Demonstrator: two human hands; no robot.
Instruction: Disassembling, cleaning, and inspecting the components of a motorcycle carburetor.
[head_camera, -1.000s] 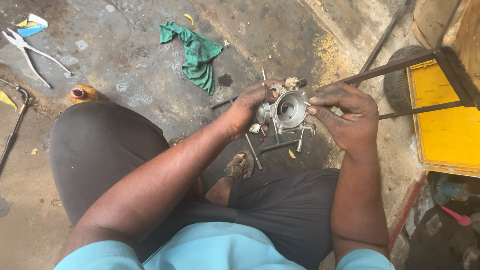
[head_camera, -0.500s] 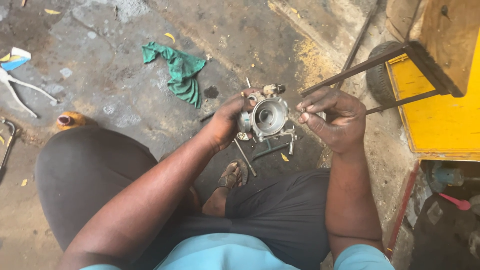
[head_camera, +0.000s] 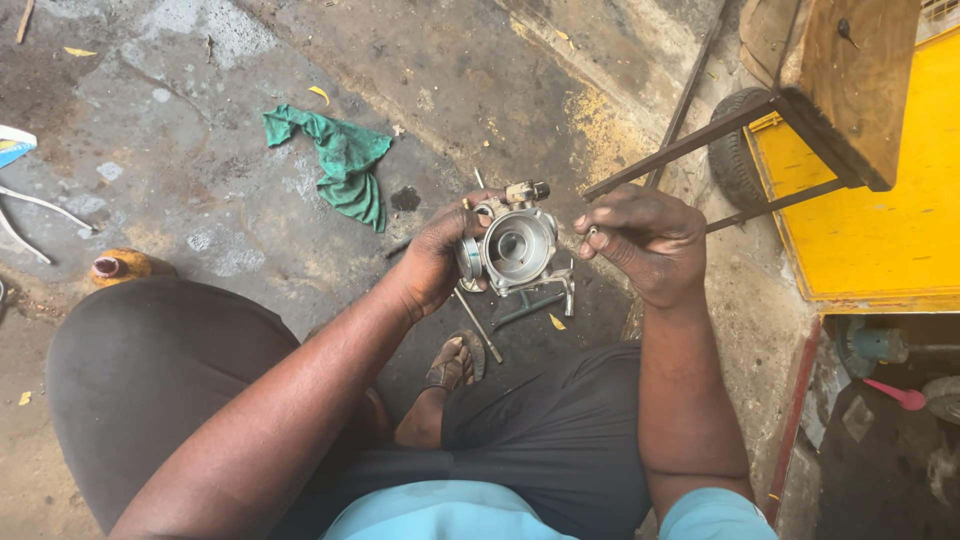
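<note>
Gripping carburetor (head_camera: 517, 248), left hand (head_camera: 436, 262); right hand (head_camera: 640, 240) now off it, fingertips pinching tiny part.

Left hand (head_camera: 440, 262) grips carburettor (head_camera: 515, 248) from its left side; right hand (head_camera: 640, 240) just right of it, apart, small part (head_camera: 592, 231) pinched at fingertips. Below grip on floor (head_camera: 200, 150): rod (head_camera: 478, 325), wrench (head_camera: 530, 310), then sandalled foot (head_camera: 455, 362). Rag (head_camera: 340, 165) up-left of grip, well apart. Bottle (head_camera: 125, 266) far left, beside knee. Stool (head_camera: 830, 80) up-right of grip, legs reaching toward right hand; wheel (head_camera: 735, 150) behind legs
</note>
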